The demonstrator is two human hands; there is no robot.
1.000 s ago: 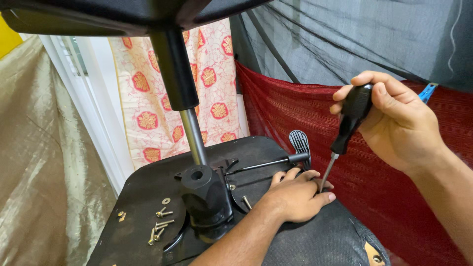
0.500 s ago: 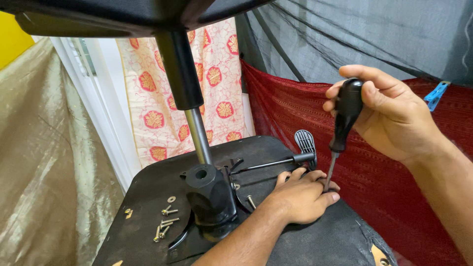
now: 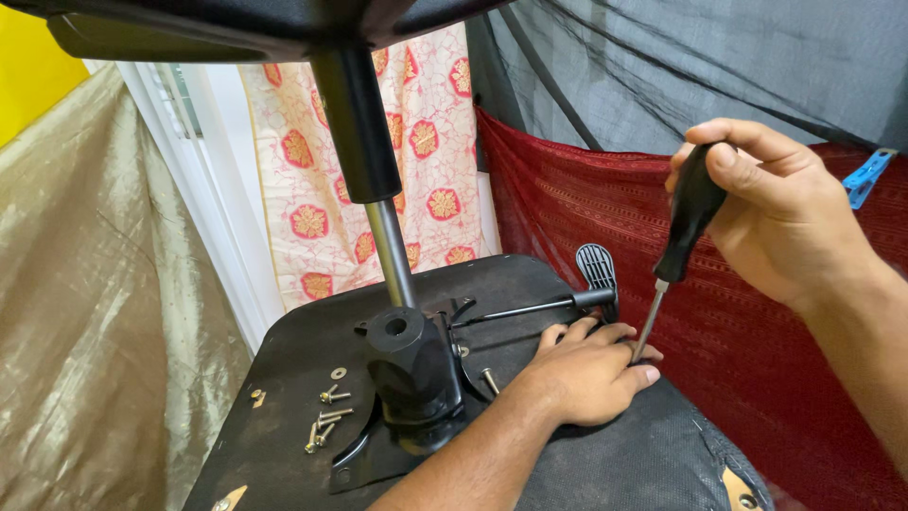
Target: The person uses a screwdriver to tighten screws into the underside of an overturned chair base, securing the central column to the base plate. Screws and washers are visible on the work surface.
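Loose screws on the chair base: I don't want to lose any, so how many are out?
About 5: four screws clustered left of the black mount, one right of it by the left hand. The overlap blurs the count; more may hide under the hand.

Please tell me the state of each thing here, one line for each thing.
Screwdriver: held upright, tip down by the left hand's fingers.
Right hand: gripping the screwdriver handle.
Left hand: flat on the black base.
Screws: loose on the base.
Lever: lying sideways.

A red cloth (image 3: 757, 312), floral curtain (image 3: 378, 180), gold fabric (image 3: 85, 312) and blue clothespin (image 3: 865, 177) surround the workspace
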